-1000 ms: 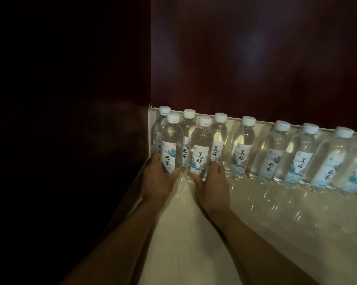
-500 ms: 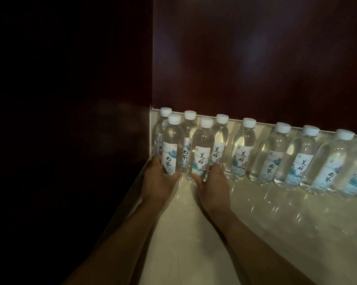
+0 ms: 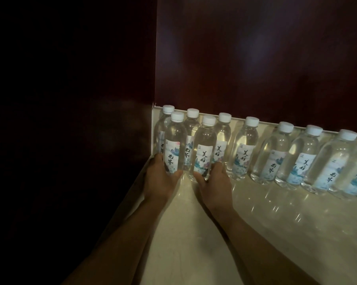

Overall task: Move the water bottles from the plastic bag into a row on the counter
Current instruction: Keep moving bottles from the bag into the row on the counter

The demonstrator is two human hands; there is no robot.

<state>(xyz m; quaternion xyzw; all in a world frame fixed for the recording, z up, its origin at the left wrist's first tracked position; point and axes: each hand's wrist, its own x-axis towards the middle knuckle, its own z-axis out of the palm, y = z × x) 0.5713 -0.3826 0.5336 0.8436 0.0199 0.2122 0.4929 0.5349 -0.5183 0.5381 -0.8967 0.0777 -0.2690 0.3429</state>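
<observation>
Hands: left hand (image 3: 160, 177) grips the lower part of a front bottle (image 3: 175, 145), thumb on its right side, fingers curled round its left. Right hand (image 3: 213, 182) grips the base of a second front bottle (image 3: 204, 149), thumb to its left, fingers to its right. Both bottles stand upright on the pale glossy worktop (image 3: 204, 243) near its back left corner, just beside each other.

Row: further bottles line the back edge of the worktop against a low pale upstand (image 3: 263, 125). Three stand directly behind the two held ones, in the corner (image 3: 166, 124), (image 3: 191, 128) and (image 3: 223, 132); the rest continue toward the right edge, (image 3: 245, 149), (image 3: 273, 155), (image 3: 300, 157), (image 3: 331, 163), with more cut off at the frame edge. All are clear, filled with water, white-capped, with white labels bearing blue artwork and black characters.

Surroundings: dark reddish wood panel (image 3: 255, 58) above the upstand; a dark side panel (image 3: 70, 120) closes the left edge, close beside the left hand.
</observation>
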